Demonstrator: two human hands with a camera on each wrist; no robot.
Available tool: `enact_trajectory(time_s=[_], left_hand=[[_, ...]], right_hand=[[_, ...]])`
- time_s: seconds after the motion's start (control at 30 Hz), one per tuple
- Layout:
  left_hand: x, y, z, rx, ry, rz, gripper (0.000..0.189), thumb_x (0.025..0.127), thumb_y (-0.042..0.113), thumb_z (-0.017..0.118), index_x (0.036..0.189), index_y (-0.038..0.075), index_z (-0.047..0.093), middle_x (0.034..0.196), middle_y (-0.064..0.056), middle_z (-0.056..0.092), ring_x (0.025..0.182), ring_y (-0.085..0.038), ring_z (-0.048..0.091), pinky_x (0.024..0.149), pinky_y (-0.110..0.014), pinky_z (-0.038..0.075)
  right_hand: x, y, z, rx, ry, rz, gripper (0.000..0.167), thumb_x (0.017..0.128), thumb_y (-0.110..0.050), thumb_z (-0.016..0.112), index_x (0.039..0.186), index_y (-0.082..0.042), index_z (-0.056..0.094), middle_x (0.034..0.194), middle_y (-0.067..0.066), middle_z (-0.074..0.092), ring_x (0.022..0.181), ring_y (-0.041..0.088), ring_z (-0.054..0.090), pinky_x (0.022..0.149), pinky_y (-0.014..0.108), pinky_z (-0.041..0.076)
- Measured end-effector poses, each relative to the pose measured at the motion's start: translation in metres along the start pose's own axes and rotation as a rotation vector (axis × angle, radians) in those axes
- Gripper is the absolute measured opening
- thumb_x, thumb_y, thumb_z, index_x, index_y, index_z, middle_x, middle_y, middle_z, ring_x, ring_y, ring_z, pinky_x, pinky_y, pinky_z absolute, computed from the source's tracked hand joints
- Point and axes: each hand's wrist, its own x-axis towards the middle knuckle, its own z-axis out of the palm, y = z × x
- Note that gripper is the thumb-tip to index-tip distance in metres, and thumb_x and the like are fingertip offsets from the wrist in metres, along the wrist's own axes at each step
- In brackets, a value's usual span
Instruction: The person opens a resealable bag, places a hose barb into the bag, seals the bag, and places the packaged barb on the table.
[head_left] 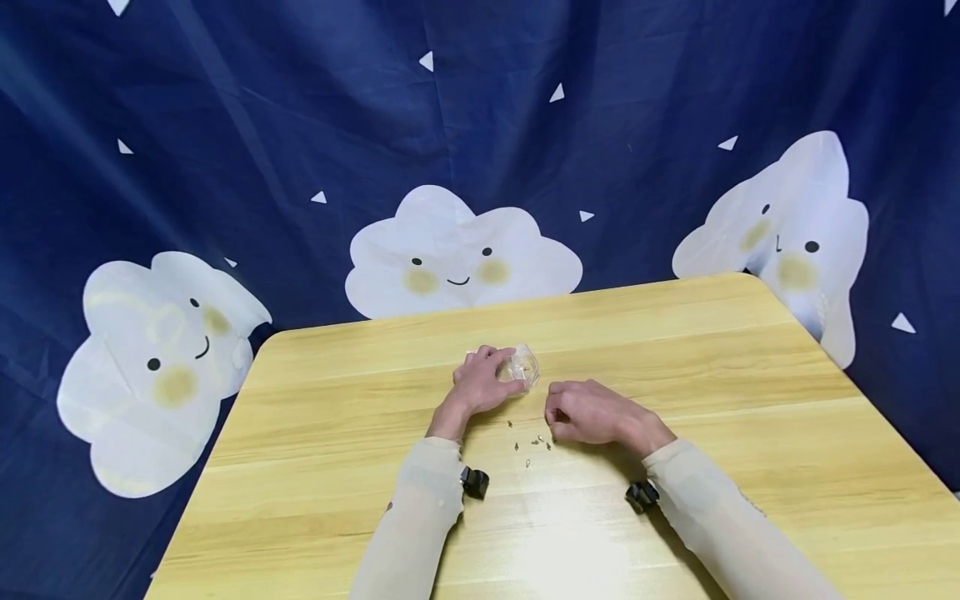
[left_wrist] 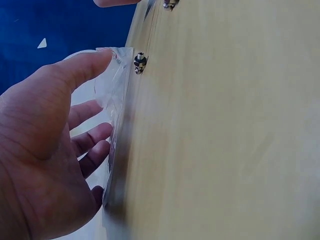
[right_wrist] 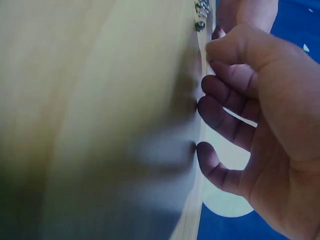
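My left hand holds a crinkled clear plastic bag on the table, thumb on one side and fingers on the other. In the left wrist view, the bag stands between thumb and fingers. My right hand is to its right, fingers curled and low over the table. Fingertips come down close to the wood in the right wrist view; whether thumb and forefinger pinch anything is hidden. Several small metal fittings lie scattered between the hands. One fitting with a dark hex collar lies beside the bag.
The light wooden table carries all of this. Behind it hangs a blue curtain with smiling clouds. Each forearm, in a pale sleeve, wears a black wrist camera.
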Motion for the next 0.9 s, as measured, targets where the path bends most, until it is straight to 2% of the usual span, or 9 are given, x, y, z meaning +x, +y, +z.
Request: enact_trajectory(time_s=[0.17, 0.4, 0.63, 0.73, 0.9], left_hand=[[0.001, 0.000, -0.001, 0.001, -0.003, -0.003, 0.074, 0.082, 0.055, 0.066, 0.146, 0.029, 0.042, 0.140, -0.004, 0.045, 0.120, -0.024, 0.043, 0.100, -0.047, 0.032], [0.000, -0.002, 0.000, -0.011, -0.003, -0.004, 0.072, 0.084, 0.055, 0.064, 0.147, 0.029, 0.041, 0.140, -0.005, 0.045, 0.121, -0.026, 0.042, 0.100, -0.049, 0.032], [-0.001, -0.004, 0.001, -0.026, -0.002, 0.003, 0.069, 0.085, 0.054, 0.062, 0.146, 0.029, 0.041, 0.139, -0.005, 0.046, 0.121, -0.025, 0.042, 0.101, -0.049, 0.032], [-0.001, -0.003, 0.000, -0.033, -0.001, 0.006, 0.068, 0.086, 0.053, 0.061, 0.146, 0.029, 0.041, 0.138, -0.005, 0.046, 0.120, -0.025, 0.042, 0.100, -0.048, 0.032], [-0.001, -0.003, -0.001, -0.032, -0.010, 0.013, 0.067, 0.088, 0.051, 0.059, 0.148, 0.029, 0.039, 0.137, -0.005, 0.046, 0.119, -0.024, 0.042, 0.100, -0.047, 0.032]], right_hand=[[0.001, 0.006, -0.003, 0.121, 0.051, 0.059, 0.007, 0.085, -0.019, 0.061, 0.084, -0.024, 0.065, 0.084, -0.016, 0.055, 0.074, 0.002, 0.052, 0.071, 0.020, 0.047], [0.008, 0.018, -0.008, 0.252, 0.184, 0.154, 0.007, 0.085, -0.016, 0.066, 0.090, -0.020, 0.065, 0.087, -0.011, 0.061, 0.079, 0.006, 0.056, 0.075, 0.024, 0.050], [0.017, 0.027, -0.014, 0.315, 0.314, 0.158, 0.005, 0.085, -0.012, 0.065, 0.088, -0.016, 0.066, 0.086, -0.006, 0.063, 0.079, 0.009, 0.056, 0.074, 0.025, 0.050], [0.020, 0.029, -0.015, 0.343, 0.332, 0.156, 0.005, 0.086, -0.012, 0.064, 0.088, -0.015, 0.068, 0.086, -0.006, 0.064, 0.080, 0.009, 0.056, 0.074, 0.025, 0.049], [0.023, 0.032, -0.016, 0.378, 0.314, 0.179, 0.004, 0.087, -0.013, 0.064, 0.090, -0.014, 0.068, 0.088, -0.004, 0.065, 0.081, 0.010, 0.056, 0.076, 0.026, 0.050]])
